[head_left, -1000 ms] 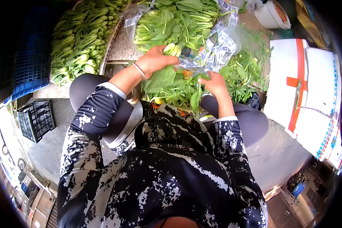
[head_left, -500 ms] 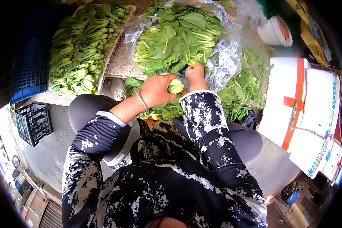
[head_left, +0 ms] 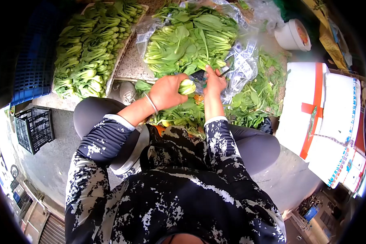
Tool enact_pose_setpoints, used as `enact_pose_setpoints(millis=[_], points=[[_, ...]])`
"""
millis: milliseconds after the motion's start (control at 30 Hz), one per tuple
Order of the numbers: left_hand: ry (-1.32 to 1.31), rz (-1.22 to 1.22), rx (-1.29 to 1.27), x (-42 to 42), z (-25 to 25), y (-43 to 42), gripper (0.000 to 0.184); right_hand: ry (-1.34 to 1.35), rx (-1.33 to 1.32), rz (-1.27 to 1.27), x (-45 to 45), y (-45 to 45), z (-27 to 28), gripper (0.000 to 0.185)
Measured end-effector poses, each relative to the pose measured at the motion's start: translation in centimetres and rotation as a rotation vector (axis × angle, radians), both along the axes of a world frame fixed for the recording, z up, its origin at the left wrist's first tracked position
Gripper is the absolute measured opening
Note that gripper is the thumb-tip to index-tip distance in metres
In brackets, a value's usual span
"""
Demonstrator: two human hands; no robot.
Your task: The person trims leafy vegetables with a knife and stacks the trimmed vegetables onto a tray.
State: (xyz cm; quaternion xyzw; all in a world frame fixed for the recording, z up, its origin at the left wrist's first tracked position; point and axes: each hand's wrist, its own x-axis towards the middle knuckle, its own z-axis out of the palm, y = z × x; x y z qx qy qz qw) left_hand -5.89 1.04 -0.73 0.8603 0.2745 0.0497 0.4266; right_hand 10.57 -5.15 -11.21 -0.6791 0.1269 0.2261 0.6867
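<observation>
My left hand (head_left: pixel 168 92), with a bangle on its wrist, is closed round a bunch of leafy greens (head_left: pixel 187 86), whose pale stem ends poke out beside the thumb. Just right of it, my right hand (head_left: pixel 214 82) is closed on a small dark-tipped tool (head_left: pixel 225 72), perhaps a knife, most of it hidden by the fingers. The right fingers also meet the stem of a green at the near edge of a large pile of leafy greens (head_left: pixel 191 40), which lies on clear printed plastic (head_left: pixel 243 61). Loose leaves (head_left: pixel 179 115) lie below my hands.
Rows of greens (head_left: pixel 85 61) lie on a board at the left. A blue crate (head_left: pixel 34 73) and a black crate (head_left: pixel 34 128) stand farther left. Loose leaves (head_left: pixel 254 99), a white bucket (head_left: pixel 290 35) and taped white foam boxes (head_left: pixel 303 105) are at the right.
My right hand went from the loose leaves up to the pile's near edge, then drew slightly back with the dark tool showing. My left hand moved slightly down and kept its bunch.
</observation>
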Motion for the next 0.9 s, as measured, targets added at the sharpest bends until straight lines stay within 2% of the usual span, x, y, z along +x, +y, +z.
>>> enact_pose_setpoints(millis=[33,167,233,333,400,433,500,533,633,667,700,767,800,867,900], points=[[-0.030,0.002,0.008,0.0,0.0,0.0,0.040,-0.107,0.008,0.021,-0.2,0.1,0.2,0.033],[-0.059,0.014,0.011,-0.1,0.0,0.0,0.040,-0.248,0.089,0.134,0.1,-0.4,2.2,0.028],[-0.066,0.020,-0.006,0.0,0.1,0.2,0.040,-0.310,-0.030,0.087,-0.3,-1.1,7.0,0.028],[-0.015,0.005,0.024,-0.1,0.3,0.2,0.041,-0.332,-0.159,0.051,3.1,-3.8,7.0,0.031],[-0.023,0.004,0.028,-0.1,0.4,0.2,0.041,-0.439,-0.232,0.293,4.7,-5.8,7.1,0.037],[-0.028,0.006,0.035,0.0,0.5,0.1,0.041,-0.442,-0.237,0.285,4.8,-6.6,7.3,0.037],[-0.050,-0.013,0.034,0.1,0.1,0.0,0.042,-0.247,-0.279,0.341,5.0,-8.1,7.9,0.045],[-0.064,-0.021,0.036,0.2,0.1,0.1,0.044,-0.117,-0.079,0.303,5.8,-9.0,7.2,0.044],[0.051,-0.039,0.027,0.5,0.7,-0.2,0.043,0.021,-0.030,0.273,6.2,-10.3,5.3,0.042],[0.020,-0.041,0.065,0.6,0.4,-0.3,0.043,-0.050,-0.265,0.342,6.1,-10.3,4.8,0.038],[0.016,-0.051,0.070,0.8,0.2,-0.5,0.043,-0.087,-0.311,0.316,5.7,-10.2,5.0,0.037],[-0.048,-0.028,0.071,0.9,-0.2,-0.5,0.042,-0.068,-0.158,0.343,5.3,-10.6,5.9,0.040],[-0.038,-0.033,0.066,0.8,0.0,-0.7,0.042,-0.057,-0.161,0.340,4.8,-10.7,6.7,0.040],[0.046,-0.053,0.003,1.5,0.7,-0.9,0.042,-0.115,-0.279,0.550,4.0,-10.3,8.9,0.042],[0.042,-0.060,0.006,1.9,0.5,-1.1,0.042,-0.119,-0.277,0.542,3.4,-10.0,9.7,0.042]])
